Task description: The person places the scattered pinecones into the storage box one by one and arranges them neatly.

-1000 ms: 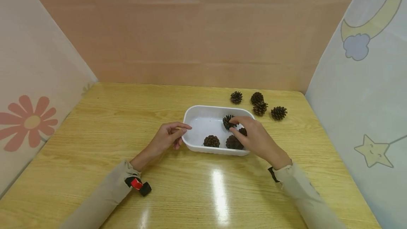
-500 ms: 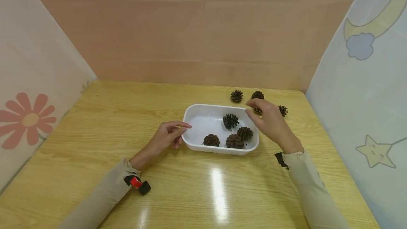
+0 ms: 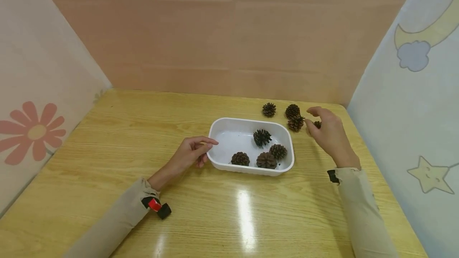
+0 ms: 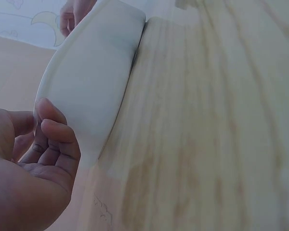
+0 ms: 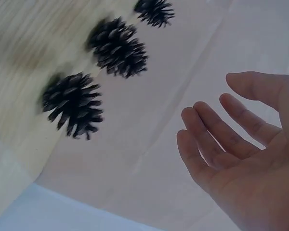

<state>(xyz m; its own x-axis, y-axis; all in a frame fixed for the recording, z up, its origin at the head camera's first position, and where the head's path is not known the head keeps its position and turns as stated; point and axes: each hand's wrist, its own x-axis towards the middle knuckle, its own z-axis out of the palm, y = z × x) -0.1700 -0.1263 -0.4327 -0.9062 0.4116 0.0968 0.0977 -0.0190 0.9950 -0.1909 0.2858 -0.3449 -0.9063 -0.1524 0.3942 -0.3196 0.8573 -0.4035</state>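
My left hand (image 3: pixel 193 151) pinches the left end of a white oval-cornered plastic tub (image 3: pixel 229 168), thumb and index finger at its rim. In the left wrist view the other fingers curl against the tub's outer wall (image 4: pixel 89 91). Inside the tub lie several brown pine cones, among them a dark spiky one (image 3: pixel 262 137) at the back and a rounder one (image 3: pixel 240 159) in front. Over the table's right side hangs my right hand (image 3: pixel 329 134), fingers parted and holding nothing. It partly hides a pine cone (image 3: pixel 317 124); the right wrist view shows a spiky pine cone (image 5: pixel 74 105) whole.
Behind the tub a single pine cone (image 3: pixel 269 110) rests on the wooden table (image 3: pixel 143 118). Two others, a rear pine cone (image 3: pixel 292 110) and a front one (image 3: pixel 295 123), lie close together. Paper-covered walls stand at the back and both sides.
My right hand has left the dark pine cone in the tub and moved right, past the rim, toward the rightmost cone. The left hand stays at the tub's left end.
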